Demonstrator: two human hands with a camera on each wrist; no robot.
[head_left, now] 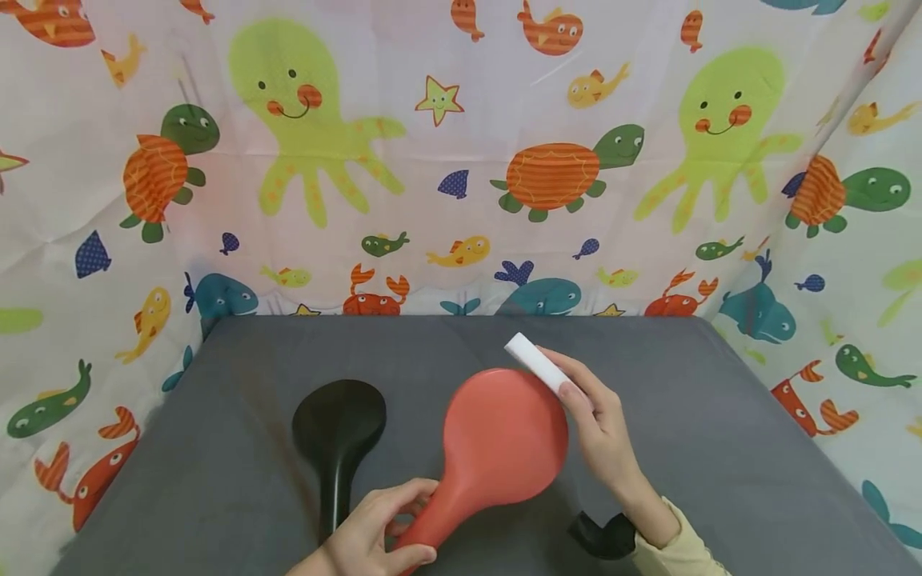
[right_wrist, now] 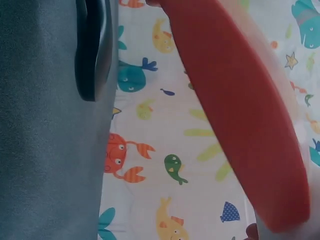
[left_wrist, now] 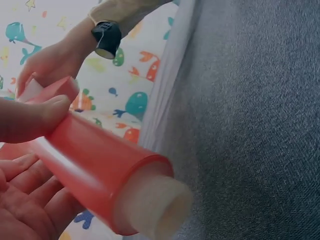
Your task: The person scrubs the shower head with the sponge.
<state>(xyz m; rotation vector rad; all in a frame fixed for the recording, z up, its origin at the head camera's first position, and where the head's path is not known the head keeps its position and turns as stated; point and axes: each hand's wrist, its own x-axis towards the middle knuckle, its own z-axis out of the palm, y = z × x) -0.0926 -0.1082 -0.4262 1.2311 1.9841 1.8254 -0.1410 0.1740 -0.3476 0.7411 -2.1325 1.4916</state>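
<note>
A glossy red paddle (head_left: 504,436) with a round head is raised above the table. My left hand (head_left: 378,524) grips its handle (left_wrist: 95,165), thumb on one side and fingers on the other; a pale hollow tube (left_wrist: 162,205) sticks out of the handle's end. My right hand (head_left: 601,424) pinches a white block (head_left: 536,360) between thumb and fingers, held at the upper right rim of the paddle's head. In the right wrist view the red paddle (right_wrist: 240,110) appears edge-on. Left of it, a black paddle (head_left: 338,428) of like shape lies on the table.
The grey cloth-covered table (head_left: 691,416) spreads under both hands. A white curtain (head_left: 446,200) printed with sea animals stands behind it and along both sides. A black device (left_wrist: 106,39) is strapped at the right wrist.
</note>
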